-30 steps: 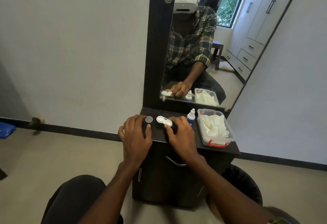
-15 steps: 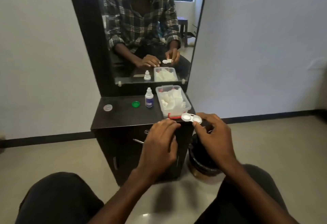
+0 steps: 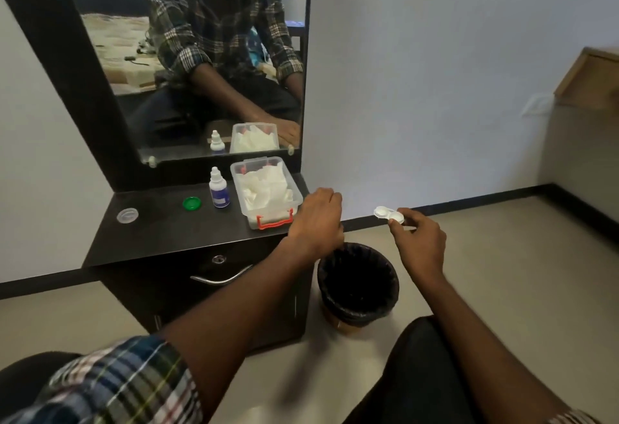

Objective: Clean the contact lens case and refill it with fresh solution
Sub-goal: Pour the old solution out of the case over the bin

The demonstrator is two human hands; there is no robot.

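Soft even daylight, faint shadows, slight motion blur, wide-angle edge distortion

lens case (image 3: 388,214) white | cap (image 3: 192,203) green | box handle (image 3: 274,221) red | sleeve (image 3: 127,386) plaid

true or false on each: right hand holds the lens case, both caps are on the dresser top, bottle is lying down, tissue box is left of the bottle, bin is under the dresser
1. The right hand holds the lens case. True.
2. The green cap and the clear cap lie on the dresser top. True.
3. The solution bottle is lying down. False: it stands upright.
4. The tissue box is left of the bottle. False: it is to the bottle's right.
5. The bin is under the dresser. False: it stands on the floor beside it.
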